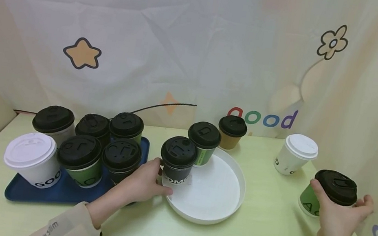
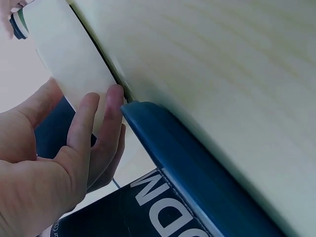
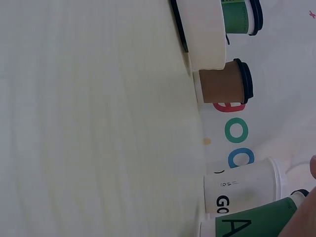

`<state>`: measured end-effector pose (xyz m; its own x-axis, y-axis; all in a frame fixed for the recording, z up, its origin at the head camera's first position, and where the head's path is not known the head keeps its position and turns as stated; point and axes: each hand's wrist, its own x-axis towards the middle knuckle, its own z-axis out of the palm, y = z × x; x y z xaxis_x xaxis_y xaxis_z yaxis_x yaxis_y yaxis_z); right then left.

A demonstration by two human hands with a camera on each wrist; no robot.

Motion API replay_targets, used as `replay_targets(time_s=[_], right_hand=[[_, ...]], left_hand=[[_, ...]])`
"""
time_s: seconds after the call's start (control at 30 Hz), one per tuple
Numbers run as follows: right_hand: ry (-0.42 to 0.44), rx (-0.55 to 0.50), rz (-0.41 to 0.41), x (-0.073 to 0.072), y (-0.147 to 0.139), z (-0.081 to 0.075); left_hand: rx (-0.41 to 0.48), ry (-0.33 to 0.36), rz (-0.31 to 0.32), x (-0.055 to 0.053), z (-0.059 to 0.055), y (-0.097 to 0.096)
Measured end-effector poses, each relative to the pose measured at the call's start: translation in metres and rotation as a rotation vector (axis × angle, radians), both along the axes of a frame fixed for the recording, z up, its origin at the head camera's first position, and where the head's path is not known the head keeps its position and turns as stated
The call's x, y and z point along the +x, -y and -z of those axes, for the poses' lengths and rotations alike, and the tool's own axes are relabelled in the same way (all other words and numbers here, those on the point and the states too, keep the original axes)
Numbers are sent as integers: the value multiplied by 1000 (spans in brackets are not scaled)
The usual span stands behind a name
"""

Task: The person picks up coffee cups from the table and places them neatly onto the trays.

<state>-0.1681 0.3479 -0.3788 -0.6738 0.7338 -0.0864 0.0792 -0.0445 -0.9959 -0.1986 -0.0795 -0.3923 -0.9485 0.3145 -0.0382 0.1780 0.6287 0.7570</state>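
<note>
On the left side of the white round tray (image 1: 201,215), my left hand (image 1: 145,181) holds a black paper cup (image 1: 176,171) with a black lid, thumb in front and fingers at its side. In the left wrist view the fingers of my left hand (image 2: 54,163) reach against the tray's white wall (image 2: 74,54), partly covering the dark cup. Over at the right, my right hand (image 1: 341,222) grips a green paper cup (image 1: 311,201) around its black lid from above. This green cup (image 3: 247,219) leans slightly in the right wrist view, where only a bit of the hand shows.
A blue tray (image 1: 61,197) at the left carries several lidded cups. One green-and-white cup (image 1: 203,155) stands on the round tray, a brown cup (image 1: 228,141) behind it. A white cup (image 1: 290,161) stands near the green one. Printed curtains (image 1: 184,51) border the table.
</note>
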Motion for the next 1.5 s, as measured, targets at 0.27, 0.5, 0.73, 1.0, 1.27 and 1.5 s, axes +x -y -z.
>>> replay_targets(time_s=[0.27, 0.5, 0.73, 1.0, 1.27, 1.5], right_hand=[[-94, -12, -29, -5, 0, 11], [-75, -29, -46, -9, 0, 12], [-139, -117, -7, -16, -5, 14], [-142, -117, -17, -19, -6, 13], [-77, -37, -56, -19, 8, 4], [-286, -6, -194, -23, 27, -7]], left_hand=[[8, -9, 1, 0, 1, 0], [-6, -14, 0, 0, 1, 0], [1, -8, 2, 0, 0, 0], [8, -12, 4, 0, 0, 1], [7, -4, 2, 1, 0, 1], [10, -3, 5, 1, 0, 1]])
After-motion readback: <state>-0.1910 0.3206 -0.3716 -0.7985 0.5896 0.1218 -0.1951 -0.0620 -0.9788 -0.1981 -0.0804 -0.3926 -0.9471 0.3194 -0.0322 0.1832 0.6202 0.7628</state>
